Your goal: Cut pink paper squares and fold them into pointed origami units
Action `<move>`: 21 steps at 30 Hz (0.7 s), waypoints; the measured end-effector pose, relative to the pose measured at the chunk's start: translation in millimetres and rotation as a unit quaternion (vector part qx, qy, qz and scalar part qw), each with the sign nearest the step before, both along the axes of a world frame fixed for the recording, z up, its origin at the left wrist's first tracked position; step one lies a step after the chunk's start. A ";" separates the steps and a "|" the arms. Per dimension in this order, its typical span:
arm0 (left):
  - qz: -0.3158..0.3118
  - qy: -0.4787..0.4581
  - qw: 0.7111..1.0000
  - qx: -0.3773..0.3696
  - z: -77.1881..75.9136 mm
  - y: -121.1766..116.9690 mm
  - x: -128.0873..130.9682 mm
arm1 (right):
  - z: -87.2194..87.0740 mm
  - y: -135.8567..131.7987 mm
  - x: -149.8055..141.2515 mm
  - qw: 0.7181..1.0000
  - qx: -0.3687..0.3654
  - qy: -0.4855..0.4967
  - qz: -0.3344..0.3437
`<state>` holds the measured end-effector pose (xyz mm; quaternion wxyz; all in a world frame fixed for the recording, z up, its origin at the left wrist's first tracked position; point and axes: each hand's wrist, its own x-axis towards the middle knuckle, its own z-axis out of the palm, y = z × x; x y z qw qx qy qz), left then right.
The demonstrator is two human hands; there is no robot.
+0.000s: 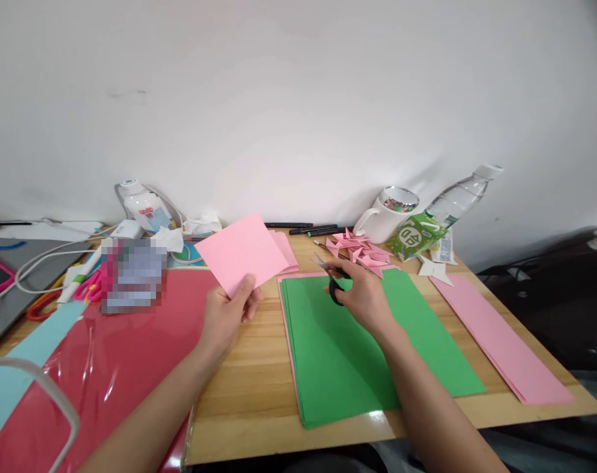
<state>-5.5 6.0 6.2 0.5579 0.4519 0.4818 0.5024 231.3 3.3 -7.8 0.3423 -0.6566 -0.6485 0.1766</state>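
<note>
Pinched between thumb and fingers of my left hand (234, 309) is a pink square of paper (243, 253), tilted up off the table. Behind it more pink paper squares (285, 249) lie in a pile, partly hidden. My right hand (365, 292) grips black-handled scissors (335, 286), their blades pointing up and left; the fingers are closed around the handles. Below that hand lies a stack of green paper sheets (342, 361) with a pink edge showing underneath. Folded pink paper pieces (360, 249) are heaped just beyond the scissors.
A white mug (384, 220), a green packet (414, 238) and a clear bottle (461, 196) stand at the back right. Pink paper strips (500, 341) lie at the right edge. To the left are a red plastic-covered sheet (131, 368), a white bottle (144, 207) and cables.
</note>
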 end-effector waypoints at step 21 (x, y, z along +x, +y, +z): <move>-0.017 -0.028 0.999 -0.005 -1.4 1.7 2.2 | 9.5 18.3 -16.0 0.963 -0.064 -0.257 0.059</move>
